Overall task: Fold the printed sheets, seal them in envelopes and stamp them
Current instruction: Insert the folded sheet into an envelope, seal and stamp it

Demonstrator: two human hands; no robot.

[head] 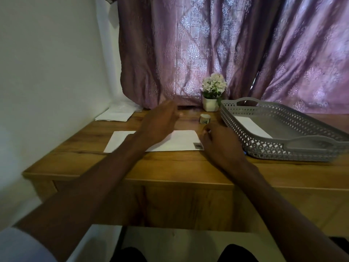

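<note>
Curtain (198,50): mauve, patterned, hanging behind the desk from 10 to 2 o'clock.
Desk (170,165): wooden, filling the middle of the view.
Tray (283,148): grey lattice with handles, at 3 o'clock on the desk; white envelope in tray (253,126) lying flat inside.
Envelope (181,141): white, flat at the desk's centre, partly under the left forearm; stamp (197,145) stuck at its near right corner.
Paper stack (115,115): white sheets at 10 o'clock, against the wall.
Left hand (160,123): blurred, raised over the envelope's far edge, fingers straight and pointing toward 1 o'clock; grip spread, holding nothing.
Right hand (221,142): at the envelope's right end, just beside the stamp, fingers curled; grip cannot be told, fingertips hidden behind the knuckles.
Flower pot (210,104): white, with pale blooms, at 12 o'clock by the curtain.
Stamp roll (204,118): small, upright, just beyond the right hand, near the tray's left wall.
</note>
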